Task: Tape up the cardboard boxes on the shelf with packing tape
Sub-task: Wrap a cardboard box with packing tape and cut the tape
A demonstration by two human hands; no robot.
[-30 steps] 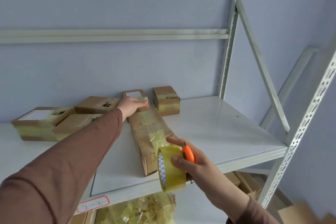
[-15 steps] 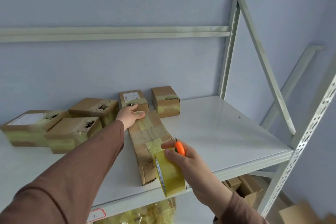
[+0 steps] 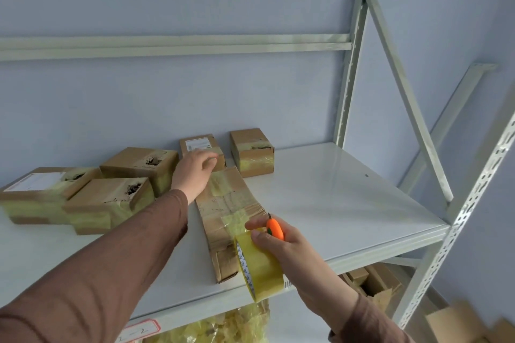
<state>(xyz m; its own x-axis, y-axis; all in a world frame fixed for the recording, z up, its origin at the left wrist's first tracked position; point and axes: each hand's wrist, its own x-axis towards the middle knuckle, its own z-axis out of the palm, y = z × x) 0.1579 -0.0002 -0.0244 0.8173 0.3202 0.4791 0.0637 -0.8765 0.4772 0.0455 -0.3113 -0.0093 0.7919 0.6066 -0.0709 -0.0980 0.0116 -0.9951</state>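
Nearest to us, at the front edge of the white shelf [image 3: 320, 198], our right hand [image 3: 281, 242] grips a roll of yellowish packing tape [image 3: 257, 266], thumb and fingers curled over its top, and pinches a small orange cutter [image 3: 275, 228] against it, the cutter's tip pointing toward the back of the shelf. The roll stands on edge, overhanging the front edge, its printed core facing left. A strip of tape runs from the roll up onto the long box [image 3: 227, 211], a flat, narrow cardboard carton that lies lengthwise from the front edge toward the back; its top is creased, already crossed by glossy bands of tape, and its near end is dented with a loose flap. The roll touches the box's near right corner, just under our fingers. Our left arm, in a brown sleeve [image 3: 111, 264], reaches diagonally across the shelf, and our left hand [image 3: 193, 172] rests palm down at the box's far end, fingers loosely spread and blurred, so we cannot tell whether they press down. Beyond it, along the back edge, stand two small boxes [image 3: 252, 152], one with a white label; toward the left back corner lie three more taped cartons [image 3: 111, 203], two with torn holes on top.
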